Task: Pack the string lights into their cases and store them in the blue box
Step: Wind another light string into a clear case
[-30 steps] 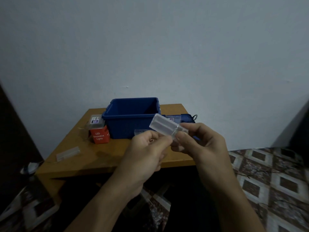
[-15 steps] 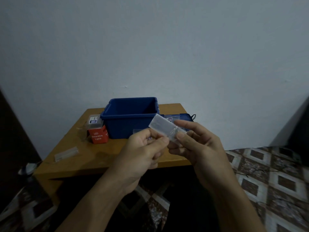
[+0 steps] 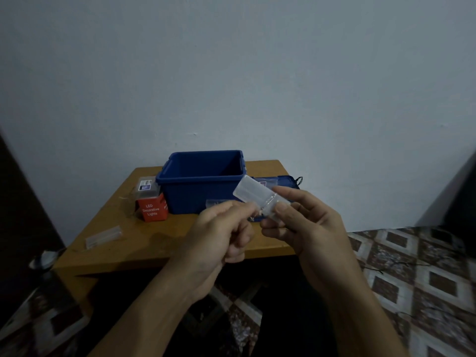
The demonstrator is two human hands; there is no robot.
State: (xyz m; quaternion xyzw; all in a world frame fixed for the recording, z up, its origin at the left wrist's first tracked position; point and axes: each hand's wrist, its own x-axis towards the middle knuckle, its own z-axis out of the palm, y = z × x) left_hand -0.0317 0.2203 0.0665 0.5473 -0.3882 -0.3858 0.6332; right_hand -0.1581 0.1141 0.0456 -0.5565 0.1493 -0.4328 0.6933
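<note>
Left of the blue box (image 3: 201, 186), a spare case (image 3: 103, 237) lies loose on the worktop (image 3: 144, 243), with a red LED carton (image 3: 152, 210) just beside the box. In front of the box, held up, the left hand (image 3: 219, 233) pinches the near end of a clear case (image 3: 255, 197). The right hand (image 3: 304, 222) grips its body, thumb on top. Can't make out the string lights themselves tbh. I'd feed them in as small loops, no forcing, then close it and drop it in the box.

A room in a home is suggested: a small wooden table (image 3: 154, 243) is set against a plain painted wall (image 3: 231, 73), patterned floor tiles (image 3: 412, 266) are laid beside it, and a blue box (image 3: 201, 197) and a red carton (image 3: 152, 210) of decorative lights are kept on it.
</note>
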